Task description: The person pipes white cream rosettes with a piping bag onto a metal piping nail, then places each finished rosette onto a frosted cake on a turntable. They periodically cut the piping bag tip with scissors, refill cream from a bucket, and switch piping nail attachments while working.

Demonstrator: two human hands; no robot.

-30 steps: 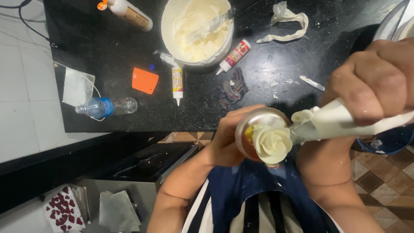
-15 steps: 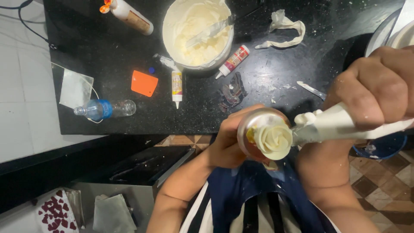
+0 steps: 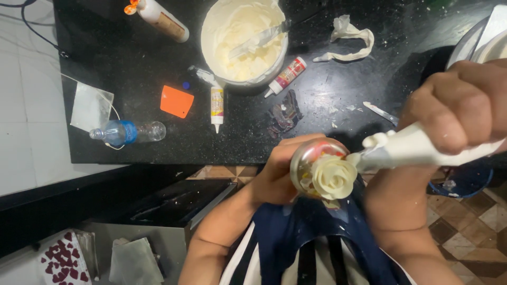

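red-capped white tube (image 3: 285,76) beside cream bowl (image 3: 211,21)

Two bare forearms rise from below. The left hand (image 3: 277,177) curls closed, fingers wrapped and thumb uppermost. The right hand (image 3: 462,105) is clenched in a tight fist, knuckles facing the camera.

2 labelled tubes (image 3: 216,103) on counter (image 3: 132,63)

Black counter (image 3: 121,63): cream bowl (image 3: 244,39), bottle (image 3: 128,132).
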